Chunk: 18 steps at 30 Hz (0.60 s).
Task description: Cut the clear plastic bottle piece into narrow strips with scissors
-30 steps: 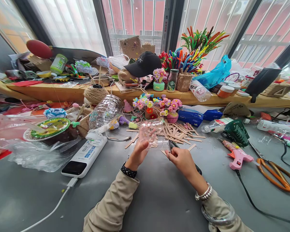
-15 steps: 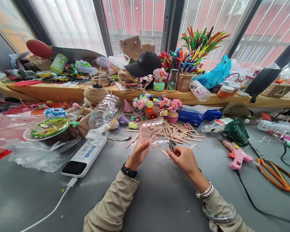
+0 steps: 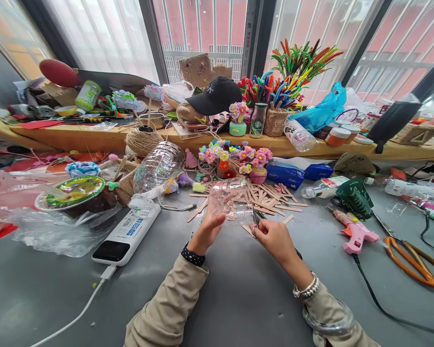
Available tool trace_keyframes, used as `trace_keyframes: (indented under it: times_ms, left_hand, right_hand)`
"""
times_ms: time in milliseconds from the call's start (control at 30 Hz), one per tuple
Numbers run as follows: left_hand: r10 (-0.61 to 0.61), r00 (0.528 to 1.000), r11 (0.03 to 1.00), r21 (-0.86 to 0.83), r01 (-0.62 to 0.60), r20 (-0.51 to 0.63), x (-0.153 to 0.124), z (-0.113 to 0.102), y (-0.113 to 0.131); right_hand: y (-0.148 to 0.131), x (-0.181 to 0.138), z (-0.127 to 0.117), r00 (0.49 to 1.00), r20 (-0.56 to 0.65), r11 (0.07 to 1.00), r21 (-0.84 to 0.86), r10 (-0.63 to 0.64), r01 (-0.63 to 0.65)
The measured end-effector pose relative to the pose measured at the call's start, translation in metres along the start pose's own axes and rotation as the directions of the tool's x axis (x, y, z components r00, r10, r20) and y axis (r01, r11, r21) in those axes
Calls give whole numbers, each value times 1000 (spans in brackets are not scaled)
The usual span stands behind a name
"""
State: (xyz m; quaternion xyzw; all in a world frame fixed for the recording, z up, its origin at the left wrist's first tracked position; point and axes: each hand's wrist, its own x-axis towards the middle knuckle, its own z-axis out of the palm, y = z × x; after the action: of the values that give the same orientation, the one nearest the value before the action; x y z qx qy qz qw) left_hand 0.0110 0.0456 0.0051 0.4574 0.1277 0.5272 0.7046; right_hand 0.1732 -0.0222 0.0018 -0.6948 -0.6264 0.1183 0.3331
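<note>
My left hand [image 3: 210,226] is wrapped round a clear plastic bottle piece [image 3: 228,198] and holds it just above the grey table. My right hand [image 3: 273,238] is closed on a pair of black-handled scissors [image 3: 257,219], whose blades point up at the lower right edge of the plastic. Behind the plastic lies a heap of wooden craft sticks [image 3: 265,195]. Both sleeves are beige, with a black band on the left wrist and a bead bracelet on the right.
A white power bank [image 3: 128,233] with its cable lies at the left beside crumpled plastic bags [image 3: 54,231]. A pink glue gun [image 3: 354,233] and orange-handled scissors [image 3: 414,262] lie at the right. Twine, flower crafts, pipe cleaners and a black cap [image 3: 215,95] crowd the wooden sill behind.
The scissors' blades shift slightly against the plastic's edge, and my right hand has edged a little. My left hand keeps the plastic piece in nearly the same place.
</note>
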Motion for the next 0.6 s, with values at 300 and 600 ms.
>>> trace_keyframes:
  times_ms: [300,600]
  left_hand:
    - [-45,999,999,-15,45,14,0,4,5]
    - [-50,999,998,-34,50,13,0,3,4]
  right_hand:
    - [0,1,-5,1000,4,998,53,-26,26]
    - [1,1,-3,998,-55,999,16,-30,31]
